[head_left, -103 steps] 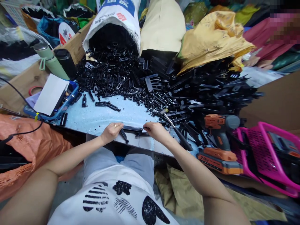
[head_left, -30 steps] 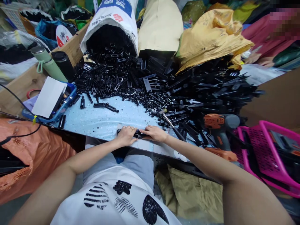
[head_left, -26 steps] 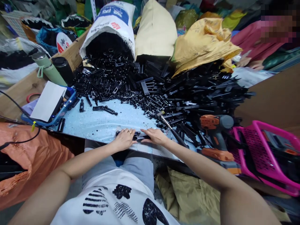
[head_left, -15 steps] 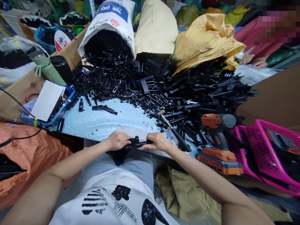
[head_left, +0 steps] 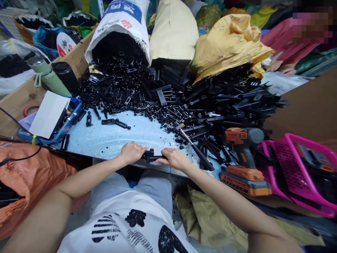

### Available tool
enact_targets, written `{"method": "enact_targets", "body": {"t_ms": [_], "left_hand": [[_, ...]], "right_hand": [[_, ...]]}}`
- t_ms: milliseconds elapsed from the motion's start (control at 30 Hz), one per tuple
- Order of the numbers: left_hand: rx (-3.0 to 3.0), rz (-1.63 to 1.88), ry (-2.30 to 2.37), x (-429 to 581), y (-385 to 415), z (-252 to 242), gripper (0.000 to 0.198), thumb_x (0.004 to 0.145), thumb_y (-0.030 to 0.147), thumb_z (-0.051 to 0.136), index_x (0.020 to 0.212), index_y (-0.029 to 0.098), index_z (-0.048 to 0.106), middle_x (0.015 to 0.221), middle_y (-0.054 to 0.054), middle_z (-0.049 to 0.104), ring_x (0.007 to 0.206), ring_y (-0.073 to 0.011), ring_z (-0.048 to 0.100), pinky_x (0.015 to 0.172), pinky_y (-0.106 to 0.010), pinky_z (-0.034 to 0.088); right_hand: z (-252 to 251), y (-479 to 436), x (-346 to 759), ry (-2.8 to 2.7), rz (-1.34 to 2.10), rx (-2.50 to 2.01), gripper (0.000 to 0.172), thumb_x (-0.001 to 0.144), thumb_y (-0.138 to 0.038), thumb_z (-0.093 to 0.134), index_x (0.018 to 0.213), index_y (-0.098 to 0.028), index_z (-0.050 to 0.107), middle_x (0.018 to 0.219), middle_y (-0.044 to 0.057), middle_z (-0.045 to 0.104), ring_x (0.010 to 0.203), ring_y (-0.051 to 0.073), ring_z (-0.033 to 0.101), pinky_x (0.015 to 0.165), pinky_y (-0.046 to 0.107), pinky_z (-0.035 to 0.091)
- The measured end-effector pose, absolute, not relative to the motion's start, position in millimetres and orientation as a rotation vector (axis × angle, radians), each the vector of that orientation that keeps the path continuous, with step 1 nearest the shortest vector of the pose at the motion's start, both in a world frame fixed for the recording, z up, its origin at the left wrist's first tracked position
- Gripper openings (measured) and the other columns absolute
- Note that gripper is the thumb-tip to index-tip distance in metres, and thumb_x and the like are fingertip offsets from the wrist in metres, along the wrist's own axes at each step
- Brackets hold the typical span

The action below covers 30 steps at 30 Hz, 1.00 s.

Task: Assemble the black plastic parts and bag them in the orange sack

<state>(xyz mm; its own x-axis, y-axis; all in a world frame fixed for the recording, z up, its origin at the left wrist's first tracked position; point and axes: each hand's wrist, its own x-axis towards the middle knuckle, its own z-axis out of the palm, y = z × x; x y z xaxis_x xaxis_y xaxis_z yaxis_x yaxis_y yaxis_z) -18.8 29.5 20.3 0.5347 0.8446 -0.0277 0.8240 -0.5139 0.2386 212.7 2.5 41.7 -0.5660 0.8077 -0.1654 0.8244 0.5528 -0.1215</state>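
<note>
A black plastic part (head_left: pixel 151 156) is held between both hands at the front edge of the light-blue table (head_left: pixel 92 140). My left hand (head_left: pixel 132 153) is closed on its left end, and my right hand (head_left: pixel 174 158) grips its right end with thumb and fingers pressed together. A small knob stands up from the middle of the part. Behind the hands lie joined black pieces (head_left: pixel 116 123) and a large heap of black parts (head_left: pixel 118 84). To the right of my right hand rests a hammer (head_left: pixel 196 147), its head at the edge of the heap.
An orange cordless drill (head_left: pixel 244 161) stands at the right beside a pink basket (head_left: pixel 302 172). On the left are a blue tray (head_left: pixel 63 130), a green bottle (head_left: pixel 50 79) and a black cup (head_left: pixel 65 77). Sacks (head_left: pixel 173 31) line the back. Another person's hands (head_left: pixel 283 66) show at upper right.
Both hands have moved slightly up with the black part, which now sits a little further left. The left hand's fingers are curled more tightly. The view has shifted a little.
</note>
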Motion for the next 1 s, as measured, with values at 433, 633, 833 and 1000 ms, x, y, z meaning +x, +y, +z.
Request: {"method": "enact_targets", "body": {"t_ms": [433, 633, 833, 1000], "left_hand": [[2.720, 0.162, 1.428, -28.9, 46.5, -7.0, 0.053, 0.096, 0.043, 0.023, 0.085, 0.012, 0.064, 0.079, -0.015, 0.062, 0.082, -0.0231, 0.057, 0.066, -0.031, 0.039], [2.818, 0.237, 1.308, -33.9, 38.3, -11.6, 0.038, 0.097, 0.032, 0.026, 0.112, 0.014, 0.056, 0.093, -0.014, 0.062, 0.094, -0.0236, 0.054, 0.072, -0.032, 0.041], [2.712, 0.202, 1.388, -31.8, 53.8, -16.6, 0.044, 0.093, 0.046, 0.037, 0.084, 0.011, 0.063, 0.078, -0.015, 0.062, 0.082, -0.0239, 0.057, 0.062, -0.029, 0.041], [2.806, 0.263, 1.162, -43.0, 52.0, 20.7, 0.052, 0.095, 0.046, 0.030, 0.069, 0.013, 0.061, 0.061, -0.010, 0.060, 0.061, -0.0190, 0.056, 0.053, -0.026, 0.036]], "right_hand": [[11.5, 18.2, 266.0, 2.461, 0.191, 2.119, 0.041, 0.096, -0.041, 0.027, 0.103, -0.013, 0.056, 0.097, 0.015, 0.060, 0.088, 0.024, 0.051, 0.068, 0.031, 0.033], [-1.2, 17.6, 295.6, 2.260, 0.396, 2.295, 0.044, 0.095, -0.043, 0.031, 0.115, -0.010, 0.053, 0.097, 0.019, 0.059, 0.091, 0.027, 0.048, 0.073, 0.036, 0.030], [-2.7, 25.8, 235.7, 2.839, 0.076, 1.492, 0.054, 0.086, -0.061, 0.039, 0.106, -0.015, 0.058, 0.102, 0.015, 0.061, 0.095, 0.025, 0.051, 0.079, 0.035, 0.034], [14.3, 22.3, 222.4, 2.978, -0.168, 1.250, 0.067, 0.086, -0.069, 0.018, 0.069, -0.015, 0.055, 0.061, 0.007, 0.055, 0.055, 0.016, 0.046, 0.053, 0.029, 0.027]]}}
